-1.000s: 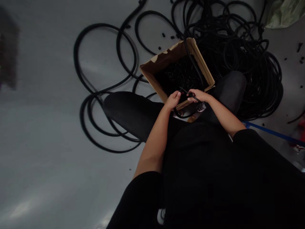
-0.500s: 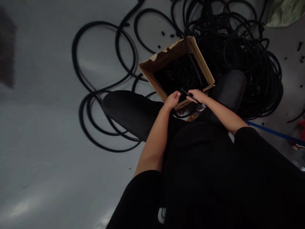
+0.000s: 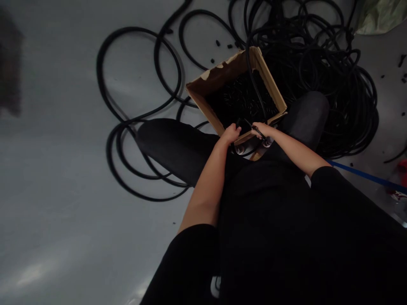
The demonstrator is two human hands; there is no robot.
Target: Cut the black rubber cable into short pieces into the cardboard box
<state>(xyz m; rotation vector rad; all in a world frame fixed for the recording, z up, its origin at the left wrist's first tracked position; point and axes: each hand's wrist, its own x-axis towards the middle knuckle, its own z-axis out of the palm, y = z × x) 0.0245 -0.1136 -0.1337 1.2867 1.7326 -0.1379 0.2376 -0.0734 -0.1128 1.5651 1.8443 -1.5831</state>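
Over the near edge of the cardboard box (image 3: 206, 111), my left hand (image 3: 231, 134) is closed around a black hose (image 3: 238, 121), whose short end sticks up past the fingers. From under that hand the hose loops down in front of the box. My right hand (image 3: 263, 129) grips scissors (image 3: 248, 123), their dark blades pointing toward the hose end but apart from it. Fingers partly hide the scissors' handles. Inside the box lie many short black pieces (image 3: 235, 95), and a length of hose (image 3: 256, 87) runs down across it.
A big tangle of black hose (image 3: 345, 123) lies right of the box, with looser coils (image 3: 99, 67) to the left. Small black bits (image 3: 212, 61) dot the grey floor. My knees flank the box. A pale sack (image 3: 378, 17) stands top right; a blue strip (image 3: 362, 173) crosses at right.
The hands have moved slightly apart. The scissors have drawn back from the hose, and the hose end now stands up more visibly from my left hand.
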